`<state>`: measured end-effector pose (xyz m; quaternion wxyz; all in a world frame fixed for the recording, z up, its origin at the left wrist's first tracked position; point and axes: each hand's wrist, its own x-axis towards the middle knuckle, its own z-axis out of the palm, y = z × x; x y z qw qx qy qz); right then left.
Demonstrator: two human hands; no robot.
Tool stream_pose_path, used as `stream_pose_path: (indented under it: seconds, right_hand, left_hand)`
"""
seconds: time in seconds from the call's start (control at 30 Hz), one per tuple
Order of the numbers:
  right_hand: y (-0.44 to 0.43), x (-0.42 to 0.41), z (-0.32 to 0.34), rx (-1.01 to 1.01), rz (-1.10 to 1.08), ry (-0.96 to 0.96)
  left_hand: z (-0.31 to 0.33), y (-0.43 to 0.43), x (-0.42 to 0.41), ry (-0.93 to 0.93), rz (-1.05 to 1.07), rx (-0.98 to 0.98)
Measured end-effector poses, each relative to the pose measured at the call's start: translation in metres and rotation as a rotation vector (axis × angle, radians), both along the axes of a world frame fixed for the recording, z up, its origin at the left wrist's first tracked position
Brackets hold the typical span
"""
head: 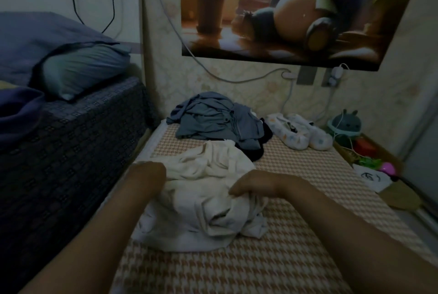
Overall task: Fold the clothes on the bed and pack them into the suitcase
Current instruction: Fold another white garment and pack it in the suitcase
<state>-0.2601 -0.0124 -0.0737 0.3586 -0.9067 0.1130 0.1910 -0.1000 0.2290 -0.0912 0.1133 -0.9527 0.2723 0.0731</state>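
A crumpled white garment lies in a heap on the bed's houndstooth-patterned cover, right in front of me. My left hand is curled into its left side, and my right hand grips a fold of the cloth on its right side. Behind it lie a rumpled grey-blue garment and a dark garment partly under it. No suitcase is in view.
A white patterned pair of soft shoes lies at the far right of the bed. A round teal toy, cables and small items sit by the right wall. To the left stands a higher bed with a pillow.
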Motion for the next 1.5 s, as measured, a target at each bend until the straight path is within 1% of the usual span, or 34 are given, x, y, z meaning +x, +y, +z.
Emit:
stream_pose_path:
  seconds: [0.07,0.13,0.17,0.2,0.23,0.27,0.3,0.33,0.37,0.5,0.53,0.6,0.63,0.67,0.7,0.73,0.77,0.8,0.83,0.87,0.93,0.97,1.0,1.03,1.07,1.13,1.17,1.23,1.27,1.33,1.37,1.4,1.43,1.5]
  right_hand:
    - [-0.002,-0.007,-0.008,-0.255,0.138,0.074]
    - [-0.008,-0.010,-0.015,-0.375,0.214,0.077]
    - [-0.012,-0.010,-0.019,-0.439,0.254,0.068]
    - [-0.014,-0.011,-0.023,-0.526,0.306,0.059]
    - [-0.017,-0.010,-0.030,-0.617,0.348,0.050]
    - [-0.019,-0.008,-0.037,-0.686,0.371,0.050]
    - [-0.020,-0.009,-0.043,-0.757,0.377,0.043]
    - [-0.022,-0.009,-0.046,-0.825,0.367,0.017]
    - [-0.021,-0.011,-0.044,-0.873,0.344,-0.019]
    - [-0.035,-0.029,-0.015,-0.864,0.132,-0.259]
    - [-0.043,-0.035,-0.009,-0.909,0.092,-0.337]
    - [-0.058,-0.045,-0.010,-1.107,-0.054,-0.572]
    - [-0.066,-0.051,-0.012,-1.194,-0.174,-0.623]
    - [-0.067,-0.057,-0.010,-1.239,-0.281,-0.553]
    - [-0.067,-0.062,-0.012,-1.220,-0.368,-0.375]
    - [-0.067,-0.065,-0.013,-1.198,-0.418,-0.138]
    - [-0.067,-0.066,-0.015,-1.192,-0.384,0.076]
    - [-0.064,-0.066,-0.016,-1.161,-0.326,0.153]
    - [-0.060,-0.063,-0.017,-1.096,-0.253,0.133]
    - [-0.055,-0.057,-0.020,-0.988,-0.174,0.023]
    - [-0.041,-0.045,-0.025,-0.715,-0.037,-0.194]
    - [-0.033,-0.038,-0.028,-0.576,0.015,-0.250]
    - [-0.025,-0.030,-0.033,-0.462,0.050,-0.266]
    - [-0.020,-0.024,-0.039,-0.407,0.071,-0.237]
    - [-0.015,-0.017,-0.046,-0.418,0.093,-0.207]
    - [-0.014,-0.010,-0.058,-0.533,0.152,-0.200]
    - [-0.017,-0.008,-0.063,-0.565,0.171,-0.220]
    - [-0.024,-0.005,-0.066,-0.571,0.180,-0.230]
    - [-0.026,-0.005,-0.064,-0.605,0.191,-0.223]
    - [-0.031,-0.002,-0.057,-0.773,0.198,-0.226]
    - [-0.035,0.000,-0.052,-0.891,0.146,-0.242]
    - [-0.040,0.002,-0.047,-1.004,0.042,-0.234]
    - [-0.044,0.004,-0.042,-1.089,-0.076,-0.195]
    - [-0.049,0.005,-0.038,-1.223,-0.199,-0.095]
  left_hand:
    - [-0.001,-0.005,-0.015,0.042,-0.095,-0.078]
    - [0.008,-0.018,-0.040,0.113,-0.226,-0.274]
    - [0.011,-0.024,-0.053,0.195,-0.276,-0.355]
    - [0.013,-0.030,-0.067,0.327,-0.314,-0.400]
    - [0.012,-0.035,-0.081,0.463,-0.335,-0.390]
    - [0.011,-0.039,-0.095,0.533,-0.373,-0.324]
    - [0.007,-0.041,-0.101,0.504,-0.418,-0.225]
    - [0.003,-0.044,-0.102,0.431,-0.454,-0.170]
    - [0.003,-0.044,-0.099,0.358,-0.457,-0.166]
    - [0.014,-0.028,-0.070,0.230,-0.405,-0.343]
    - [0.016,-0.022,-0.060,0.200,-0.382,-0.406]
    - [0.021,-0.005,-0.044,0.069,-0.284,-0.471]
    - [0.022,0.004,-0.037,-0.017,-0.206,-0.460]
    - [0.024,0.012,-0.033,-0.088,-0.120,-0.427]
    - [0.026,0.018,-0.030,-0.134,-0.041,-0.375]
    - [0.027,0.021,-0.029,-0.166,0.024,-0.330]
    - [0.027,0.020,-0.031,-0.202,0.039,-0.317]
    - [0.026,0.015,-0.035,-0.253,-0.016,-0.339]
    - [0.025,0.007,-0.040,-0.299,-0.119,-0.391]
    - [0.023,-0.004,-0.046,-0.310,-0.242,-0.449]
    - [0.020,-0.026,-0.061,-0.231,-0.432,-0.503]
    - [0.017,-0.035,-0.068,-0.200,-0.470,-0.485]
    - [0.013,-0.042,-0.073,-0.176,-0.477,-0.443]
    - [0.008,-0.047,-0.075,-0.128,-0.457,-0.362]
    - [0.003,-0.048,-0.075,-0.049,-0.418,-0.252]
    - [-0.005,-0.046,-0.074,0.117,-0.367,-0.047]
    - [-0.005,-0.044,-0.072,0.140,-0.379,-0.026]
    - [-0.004,-0.040,-0.064,0.124,-0.398,-0.120]
    - [-0.001,-0.036,-0.060,0.123,-0.382,-0.182]
    - [0.011,-0.025,-0.054,0.133,-0.316,-0.381]
    - [0.018,-0.017,-0.049,0.145,-0.288,-0.497]
    - [0.027,-0.007,-0.047,0.153,-0.258,-0.576]
    - [0.033,0.003,-0.043,0.165,-0.205,-0.603]
    - [0.043,0.024,-0.033,0.169,-0.043,-0.485]
